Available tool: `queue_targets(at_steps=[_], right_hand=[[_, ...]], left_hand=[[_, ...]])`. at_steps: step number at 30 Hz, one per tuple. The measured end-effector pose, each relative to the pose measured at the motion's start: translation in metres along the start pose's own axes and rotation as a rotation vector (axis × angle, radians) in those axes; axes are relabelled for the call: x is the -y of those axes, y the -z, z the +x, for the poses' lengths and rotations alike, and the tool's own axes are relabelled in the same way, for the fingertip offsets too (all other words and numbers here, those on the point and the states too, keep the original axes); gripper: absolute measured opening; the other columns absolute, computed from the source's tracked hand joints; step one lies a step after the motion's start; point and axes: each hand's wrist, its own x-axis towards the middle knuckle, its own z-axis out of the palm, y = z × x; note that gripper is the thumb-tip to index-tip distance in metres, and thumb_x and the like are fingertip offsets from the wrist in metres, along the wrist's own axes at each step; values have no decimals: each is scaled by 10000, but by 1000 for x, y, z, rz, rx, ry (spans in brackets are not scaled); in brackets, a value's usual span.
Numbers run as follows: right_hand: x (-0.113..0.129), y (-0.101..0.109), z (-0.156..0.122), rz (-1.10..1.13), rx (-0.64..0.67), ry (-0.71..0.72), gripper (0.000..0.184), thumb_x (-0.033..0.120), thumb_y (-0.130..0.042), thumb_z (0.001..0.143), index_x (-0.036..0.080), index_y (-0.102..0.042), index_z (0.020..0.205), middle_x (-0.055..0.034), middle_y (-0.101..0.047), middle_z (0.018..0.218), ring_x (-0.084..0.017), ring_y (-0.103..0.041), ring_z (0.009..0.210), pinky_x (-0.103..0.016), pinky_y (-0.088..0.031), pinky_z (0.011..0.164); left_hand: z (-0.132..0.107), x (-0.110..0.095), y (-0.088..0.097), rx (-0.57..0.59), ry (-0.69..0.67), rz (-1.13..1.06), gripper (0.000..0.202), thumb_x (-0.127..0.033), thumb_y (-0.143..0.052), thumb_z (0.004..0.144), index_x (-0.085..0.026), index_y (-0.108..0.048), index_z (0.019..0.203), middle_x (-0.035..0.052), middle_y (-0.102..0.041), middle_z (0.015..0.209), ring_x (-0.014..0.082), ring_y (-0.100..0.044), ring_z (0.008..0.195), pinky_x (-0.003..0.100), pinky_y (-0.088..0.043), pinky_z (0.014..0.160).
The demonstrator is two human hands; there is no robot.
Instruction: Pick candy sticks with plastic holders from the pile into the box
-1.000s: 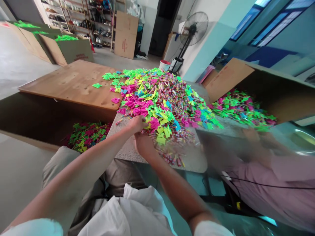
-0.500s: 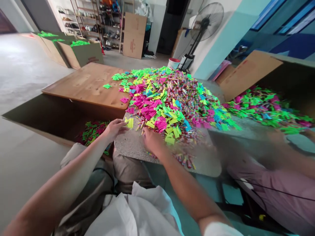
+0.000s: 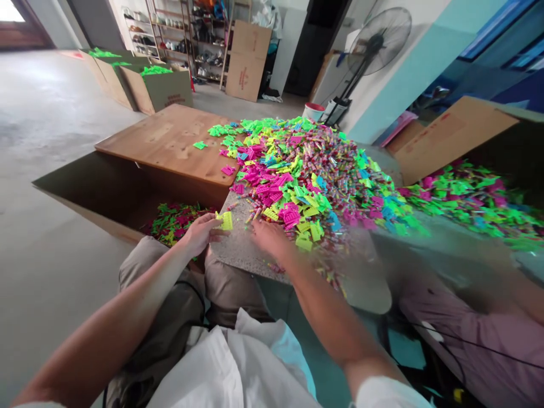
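Note:
My left hand [image 3: 202, 233] is closed on a flat yellow plastic piece [image 3: 226, 220] with slots in it, held at the left edge of the speckled tabletop [image 3: 238, 252]. My right hand [image 3: 270, 238] rests low over the table, its fingers curled together at the near side of the pile; whatever they grip is hidden. Close to its fingertips lie small striped tubes [image 3: 255, 208]. The pile mixes pink plastic pieces [image 3: 272, 187], yellow pieces [image 3: 304, 242] and green pieces [image 3: 255, 126] with a large heap of striped tubes [image 3: 325, 150].
Below the left table edge stands an open carton [image 3: 85, 198] with mixed pieces inside. A wooden board [image 3: 165, 139] adjoins the tabletop. At right, another carton [image 3: 454, 133] lies tipped with pieces spilling out, beside a co-worker's blurred legs [image 3: 463, 317]. A fan [image 3: 374, 45] stands behind.
The view has shifted, so the scene sits further right. My left hand still holds the yellow piece at the table edge; my right hand stays by the pile, its fingers slightly repositioned.

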Motion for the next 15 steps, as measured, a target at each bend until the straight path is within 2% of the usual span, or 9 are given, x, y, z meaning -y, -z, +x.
queue_targets(at_steps=[3,6,9,12,15], right_hand=[[1,6,-2,-7,71,-29,302,352,-519,989,173,-675,1176,-157,-743,1078,-309,-710,1021,-401,-512,886],[2,6,-4,-25,65,-77,313,260,-475,992,176,-625,1253,-175,-721,1154,-315,-696,1063,-421,-495,908],[2,0,-5,29,-27,-130,373,194,-483,962,150,-563,1324,-202,-704,1181,-301,-685,1061,-403,-478,917],[3,-3,-7,278,-181,-157,348,192,-546,914,154,-582,1258,-149,-726,1097,-257,-681,1016,-341,-481,894],[9,-4,-11,712,-293,-45,271,231,-556,899,187,-619,1160,-69,-733,1012,-197,-674,910,-288,-503,820]], left_hand=[[-2,1,1,15,2,-20,284,-242,-806,746,-155,-637,958,43,-723,839,180,-749,642,201,-532,482],[-4,1,1,39,-5,-4,298,-238,-812,736,-152,-643,966,36,-715,813,161,-733,624,196,-529,494],[-6,-1,1,63,-22,12,328,-247,-823,724,-144,-672,996,44,-720,831,140,-716,620,178,-501,479],[-9,-2,0,71,-31,10,347,-265,-841,698,-132,-692,981,59,-728,854,137,-710,641,180,-504,495],[-11,-2,-2,57,-32,15,382,-287,-871,654,-132,-683,949,57,-728,849,146,-712,658,180,-493,492]])
